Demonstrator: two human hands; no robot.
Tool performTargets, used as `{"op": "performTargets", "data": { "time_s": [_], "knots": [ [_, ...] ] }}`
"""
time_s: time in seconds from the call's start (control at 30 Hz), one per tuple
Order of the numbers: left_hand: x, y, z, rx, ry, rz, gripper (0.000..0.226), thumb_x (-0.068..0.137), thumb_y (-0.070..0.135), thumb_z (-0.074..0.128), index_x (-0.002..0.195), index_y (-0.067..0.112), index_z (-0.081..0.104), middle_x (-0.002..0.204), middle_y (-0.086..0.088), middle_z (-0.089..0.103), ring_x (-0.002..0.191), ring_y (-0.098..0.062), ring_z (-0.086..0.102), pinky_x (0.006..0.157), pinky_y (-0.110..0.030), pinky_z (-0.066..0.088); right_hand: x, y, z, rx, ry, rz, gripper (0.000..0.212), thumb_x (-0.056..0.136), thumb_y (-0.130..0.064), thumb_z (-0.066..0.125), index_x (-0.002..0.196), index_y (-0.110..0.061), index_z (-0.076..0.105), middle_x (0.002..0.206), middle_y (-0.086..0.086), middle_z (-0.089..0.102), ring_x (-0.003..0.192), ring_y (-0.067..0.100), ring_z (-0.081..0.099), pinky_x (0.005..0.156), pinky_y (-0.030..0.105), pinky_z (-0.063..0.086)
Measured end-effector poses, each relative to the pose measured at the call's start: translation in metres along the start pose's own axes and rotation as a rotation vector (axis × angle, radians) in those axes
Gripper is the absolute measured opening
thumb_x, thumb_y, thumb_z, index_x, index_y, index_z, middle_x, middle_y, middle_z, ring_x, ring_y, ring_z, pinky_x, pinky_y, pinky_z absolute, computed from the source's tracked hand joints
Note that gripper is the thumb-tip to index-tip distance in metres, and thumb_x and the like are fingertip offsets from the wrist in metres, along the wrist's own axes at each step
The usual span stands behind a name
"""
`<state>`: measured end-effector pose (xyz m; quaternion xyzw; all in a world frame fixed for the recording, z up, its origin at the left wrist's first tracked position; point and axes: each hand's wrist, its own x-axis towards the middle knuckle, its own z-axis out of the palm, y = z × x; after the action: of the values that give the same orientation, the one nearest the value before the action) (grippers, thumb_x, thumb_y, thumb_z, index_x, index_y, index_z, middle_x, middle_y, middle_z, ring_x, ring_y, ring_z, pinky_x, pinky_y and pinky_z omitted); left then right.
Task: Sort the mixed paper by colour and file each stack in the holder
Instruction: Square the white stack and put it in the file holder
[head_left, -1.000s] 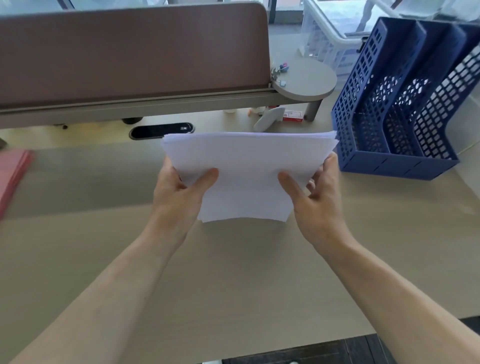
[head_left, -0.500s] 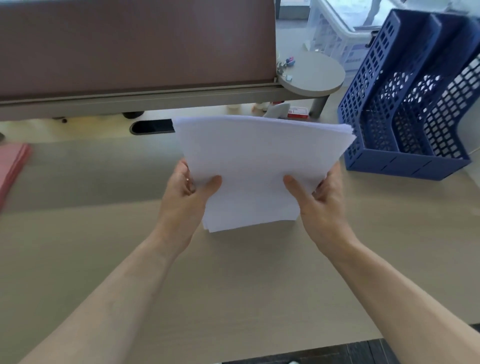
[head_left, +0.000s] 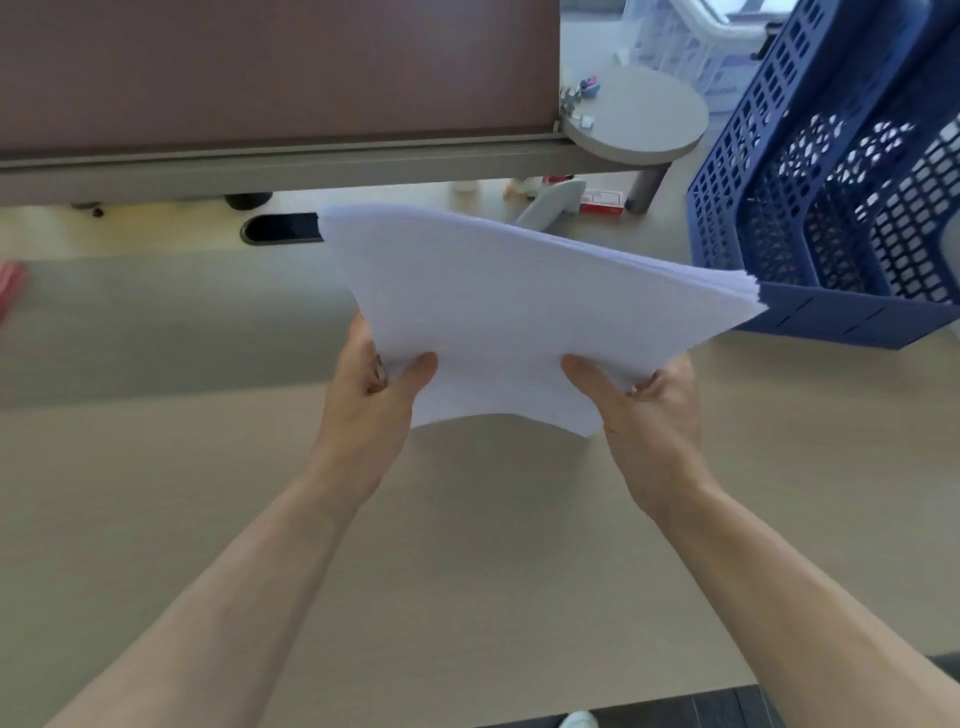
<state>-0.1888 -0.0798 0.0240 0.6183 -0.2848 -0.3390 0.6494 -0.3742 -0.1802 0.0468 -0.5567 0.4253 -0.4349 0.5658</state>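
Observation:
I hold a stack of white paper (head_left: 519, 312) above the desk with both hands. My left hand (head_left: 371, 400) grips its near left corner, thumb on top. My right hand (head_left: 644, 405) grips the near right corner the same way. The stack is tilted, with its far right corner lowered against the front of the blue mesh file holder (head_left: 831, 208) at the right. A sliver of red paper (head_left: 10, 286) shows at the left edge of the desk.
A brown partition (head_left: 260, 67) with a grey rail runs along the back. A round grey shelf (head_left: 639, 119) juts out beside the holder, with small clips on it. A cable slot (head_left: 280, 228) and a small red-and-white box (head_left: 600, 200) lie behind the paper.
The white stack has moved right toward the blue holder and tilted, its right corner now down at the holder's front. Both hands keep the same grip.

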Motion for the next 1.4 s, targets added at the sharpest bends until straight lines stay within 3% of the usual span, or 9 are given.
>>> {"op": "performTargets", "data": {
  "time_s": [0.17, 0.33, 0.43, 0.67, 0.93, 1.1, 1.17, 1.27, 1.4],
  "knots": [
    [0.006, -0.009, 0.009, -0.076, 0.057, -0.037, 0.049, 0.084, 0.001, 0.057, 0.132, 0.008, 0.055, 0.126, -0.007, 0.069, 0.121, -0.027, 0.063, 0.105, -0.046, 0.05, 0.006, 0.008, 0.008, 0.03, -0.02, 0.032, 0.038, 0.079, 0.003, 0.079, 0.109, -0.014, 0.063, 0.096, -0.003, 0.076, 0.09, 0.014, 0.073, 0.076, 0.025, 0.057],
    [0.006, -0.021, 0.019, -0.022, 0.164, -0.088, 0.036, 0.087, -0.012, 0.052, 0.111, 0.011, 0.067, 0.096, 0.008, 0.073, 0.093, -0.008, 0.068, 0.08, -0.018, 0.053, 0.014, 0.018, 0.01, 0.102, 0.028, 0.076, 0.04, 0.078, 0.007, 0.075, 0.108, -0.016, 0.064, 0.097, -0.003, 0.076, 0.092, 0.015, 0.073, 0.075, 0.023, 0.056],
    [0.009, -0.027, 0.022, -0.026, 0.205, -0.083, 0.038, 0.087, -0.015, 0.051, 0.107, 0.012, 0.068, 0.093, 0.009, 0.073, 0.089, -0.006, 0.067, 0.075, -0.016, 0.052, 0.017, 0.028, 0.01, 0.121, 0.053, 0.071, 0.039, 0.078, 0.01, 0.071, 0.106, -0.016, 0.065, 0.098, 0.0, 0.075, 0.093, 0.018, 0.072, 0.079, 0.028, 0.056],
    [-0.001, -0.036, 0.018, 0.094, 0.138, -0.037, 0.041, 0.095, -0.006, 0.058, 0.129, 0.018, 0.063, 0.118, 0.006, 0.074, 0.113, -0.011, 0.068, 0.093, -0.027, 0.052, 0.007, 0.038, 0.012, 0.104, 0.096, 0.043, 0.041, 0.083, 0.015, 0.066, 0.103, -0.021, 0.064, 0.09, -0.011, 0.076, 0.086, 0.006, 0.071, 0.075, 0.02, 0.054],
    [0.006, -0.011, 0.013, 0.207, 0.117, 0.138, 0.045, 0.1, 0.001, 0.058, 0.141, 0.02, 0.051, 0.13, 0.013, 0.066, 0.124, -0.002, 0.06, 0.106, -0.022, 0.047, 0.011, 0.017, 0.017, 0.059, 0.086, -0.122, 0.044, 0.092, 0.01, 0.059, 0.132, -0.006, 0.049, 0.12, 0.004, 0.068, 0.108, 0.014, 0.066, 0.091, 0.023, 0.049],
    [0.008, -0.023, 0.003, 0.104, 0.14, 0.071, 0.029, 0.09, 0.018, 0.07, 0.114, 0.029, 0.058, 0.114, -0.005, 0.07, 0.113, -0.03, 0.064, 0.108, -0.059, 0.045, 0.005, 0.035, 0.008, -0.029, 0.044, -0.059, 0.043, 0.089, 0.001, 0.068, 0.127, -0.016, 0.055, 0.118, 0.0, 0.07, 0.11, 0.016, 0.067, 0.096, 0.034, 0.052],
    [0.015, -0.016, 0.003, 0.086, 0.136, 0.119, 0.027, 0.09, 0.018, 0.069, 0.112, 0.028, 0.058, 0.11, -0.009, 0.068, 0.109, -0.034, 0.063, 0.104, -0.056, 0.048, 0.009, 0.036, 0.004, -0.012, 0.042, -0.062, 0.039, 0.09, -0.001, 0.066, 0.123, -0.02, 0.056, 0.116, 0.0, 0.07, 0.109, 0.018, 0.067, 0.096, 0.033, 0.052],
    [0.019, -0.005, 0.01, 0.041, 0.08, 0.125, 0.035, 0.096, 0.003, 0.064, 0.129, 0.011, 0.056, 0.122, -0.002, 0.07, 0.116, -0.02, 0.066, 0.1, -0.04, 0.053, 0.011, 0.031, 0.004, -0.015, 0.025, -0.095, 0.034, 0.094, 0.0, 0.06, 0.124, -0.014, 0.054, 0.115, 0.0, 0.069, 0.106, 0.014, 0.067, 0.089, 0.026, 0.051],
    [0.019, -0.011, 0.011, -0.026, 0.043, 0.042, 0.041, 0.098, -0.001, 0.06, 0.138, 0.008, 0.053, 0.131, -0.006, 0.069, 0.123, -0.024, 0.065, 0.109, -0.049, 0.049, 0.005, 0.026, 0.01, -0.113, -0.032, -0.133, 0.035, 0.099, 0.003, 0.051, 0.12, -0.026, 0.047, 0.103, -0.03, 0.063, 0.1, -0.007, 0.061, 0.083, 0.01, 0.045]
  ]
}}
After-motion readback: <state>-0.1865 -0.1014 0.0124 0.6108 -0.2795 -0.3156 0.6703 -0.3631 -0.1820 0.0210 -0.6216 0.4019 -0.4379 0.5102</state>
